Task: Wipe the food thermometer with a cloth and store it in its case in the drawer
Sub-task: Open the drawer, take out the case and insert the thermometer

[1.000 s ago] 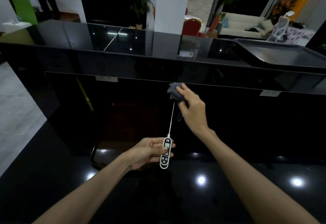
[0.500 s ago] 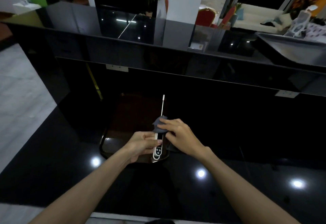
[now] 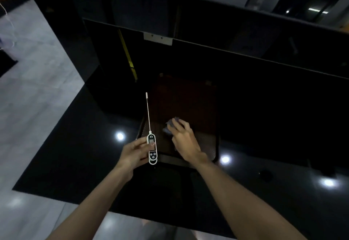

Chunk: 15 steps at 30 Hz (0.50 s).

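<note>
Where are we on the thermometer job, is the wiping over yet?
Wiping looks about finished: the cloth, held in the right hand, is off the probe and apart from it. The left hand holds the thermometer by its body, probe bare. Casing and storing remain; no case shows in this view.

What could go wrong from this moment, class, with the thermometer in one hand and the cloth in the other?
1. The left hand grips the food thermometer only by its body, so the long bare probe could knock the dark tray beside it.
2. The right hand holds the cloth clear of the probe; wiping may be left unfinished.
3. The light is dim and no case shows, so storing could be fumbled.
</note>
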### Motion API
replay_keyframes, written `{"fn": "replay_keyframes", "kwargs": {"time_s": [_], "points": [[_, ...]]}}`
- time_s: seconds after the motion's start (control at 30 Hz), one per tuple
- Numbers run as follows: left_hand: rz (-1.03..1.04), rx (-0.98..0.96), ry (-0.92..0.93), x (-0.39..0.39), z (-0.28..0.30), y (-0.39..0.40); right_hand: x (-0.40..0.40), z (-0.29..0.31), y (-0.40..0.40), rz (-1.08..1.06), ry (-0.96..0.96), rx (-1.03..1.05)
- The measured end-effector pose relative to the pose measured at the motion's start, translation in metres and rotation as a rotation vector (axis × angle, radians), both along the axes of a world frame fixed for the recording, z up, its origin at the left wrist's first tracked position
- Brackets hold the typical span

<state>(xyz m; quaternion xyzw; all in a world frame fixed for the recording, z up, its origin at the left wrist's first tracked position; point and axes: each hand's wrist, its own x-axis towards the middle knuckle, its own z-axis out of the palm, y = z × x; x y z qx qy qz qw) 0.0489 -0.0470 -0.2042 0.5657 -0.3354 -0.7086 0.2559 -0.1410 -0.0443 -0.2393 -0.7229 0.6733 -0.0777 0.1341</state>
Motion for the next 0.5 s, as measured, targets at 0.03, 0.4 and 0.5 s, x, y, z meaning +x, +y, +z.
{"fn": "replay_keyframes", "kwargs": {"time_s": [0.03,0.4,0.5], "points": [[-0.005,0.002,0.007,0.004,-0.005,-0.003,0.003,-0.011,0.000,0.002,0.010,0.004],[-0.018,-0.015,0.024,-0.004,-0.011,0.000,0.006,-0.025,0.010,-0.041,-0.075,0.129],[-0.050,-0.062,-0.003,-0.024,-0.004,0.010,-0.006,-0.012,0.029,-0.192,-0.260,-0.019]]}}
